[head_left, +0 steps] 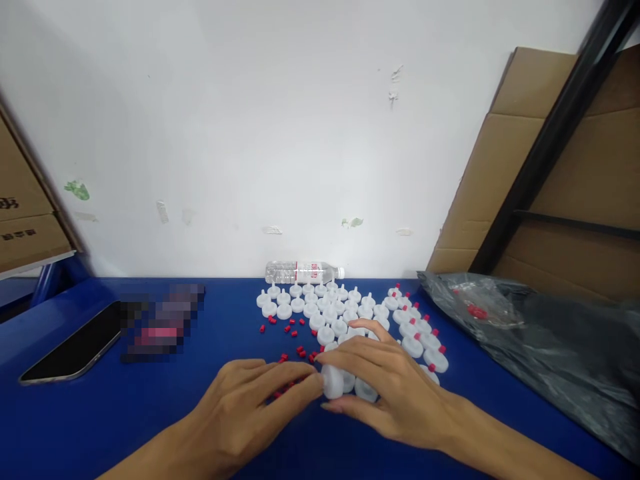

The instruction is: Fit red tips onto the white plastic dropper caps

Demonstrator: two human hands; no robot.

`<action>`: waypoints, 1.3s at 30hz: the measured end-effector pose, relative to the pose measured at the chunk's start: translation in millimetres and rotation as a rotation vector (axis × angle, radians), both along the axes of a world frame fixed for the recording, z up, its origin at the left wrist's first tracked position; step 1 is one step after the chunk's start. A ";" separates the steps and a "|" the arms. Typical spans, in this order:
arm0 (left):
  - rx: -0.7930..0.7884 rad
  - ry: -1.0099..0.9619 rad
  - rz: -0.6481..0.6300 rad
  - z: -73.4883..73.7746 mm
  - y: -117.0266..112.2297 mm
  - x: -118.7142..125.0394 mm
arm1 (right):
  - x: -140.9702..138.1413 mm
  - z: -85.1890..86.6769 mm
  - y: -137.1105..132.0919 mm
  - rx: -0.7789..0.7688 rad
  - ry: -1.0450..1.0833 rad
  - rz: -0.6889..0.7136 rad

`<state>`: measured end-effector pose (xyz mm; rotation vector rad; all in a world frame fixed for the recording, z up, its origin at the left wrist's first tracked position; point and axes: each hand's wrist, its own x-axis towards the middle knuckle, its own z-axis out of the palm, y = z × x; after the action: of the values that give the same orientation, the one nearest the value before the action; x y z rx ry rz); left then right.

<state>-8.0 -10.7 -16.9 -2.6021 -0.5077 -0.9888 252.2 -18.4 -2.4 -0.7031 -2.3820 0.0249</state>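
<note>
My right hand (385, 387) grips a white round plastic cap (333, 382) by its rim, low over the blue table (210, 347). My left hand (253, 400) meets it from the left, fingertips pinched against the cap's side; whether a small red plug sits between them is hidden. Loose red plugs (293, 330) lie scattered just beyond my left fingers. Behind my hands lies a cluster of several plain white caps (320, 303), and to the right a row of white caps fitted with red plugs (417, 330).
A clear water bottle (303, 272) lies on its side against the white wall. A dark phone (75, 350) rests at the left. A grey plastic bag (540, 333) with red plugs inside spreads at the right, below cardboard sheets (575, 173) and a black frame.
</note>
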 end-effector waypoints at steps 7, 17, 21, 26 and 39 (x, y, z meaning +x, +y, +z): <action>-0.251 -0.094 0.433 11.4 46.8 -24.4 | 12.1 -0.2 11.6 0.063 0.041 -0.126; -0.594 0.010 0.525 -10.2 79.0 -46.1 | 15.6 -3.6 15.0 0.073 -0.018 -0.105; -0.609 -0.017 0.502 -10.8 78.7 -43.9 | 15.8 -3.7 14.2 0.074 -0.019 -0.086; -0.661 -0.104 0.513 3.8 65.3 -32.6 | 16.1 -4.1 14.0 0.096 -0.035 -0.095; -0.797 -0.374 -0.024 5.5 15.0 4.7 | 10.8 -4.0 8.7 0.083 -0.032 -0.045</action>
<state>-3.2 4.3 -11.5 -3.0832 -1.1677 -1.5405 263.0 -9.7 -6.4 -0.7221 -2.3824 -0.1049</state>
